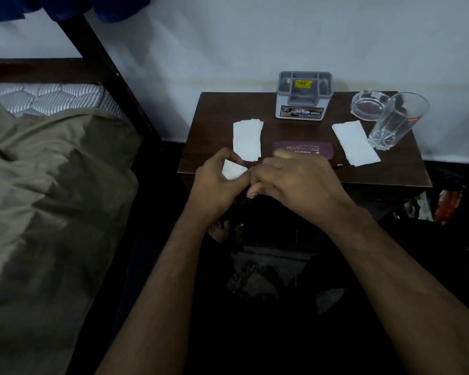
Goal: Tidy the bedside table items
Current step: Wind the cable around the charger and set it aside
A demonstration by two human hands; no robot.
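Observation:
A small folded white tissue sits at the front edge of the dark wooden bedside table, pinched in my left hand. My right hand lies beside it, fingers curled toward the same tissue; whether it grips the tissue I cannot tell. A folded white tissue lies flat just behind my left hand. Another folded tissue lies at the right. A maroon spectacle case with printed lettering rests in the middle, partly covered by my right hand.
A grey plastic organiser stands at the table's back. A glass ashtray and a tall clear tumbler stand at the back right. A bed with an olive blanket is at the left. Dark floor clutter lies below the table.

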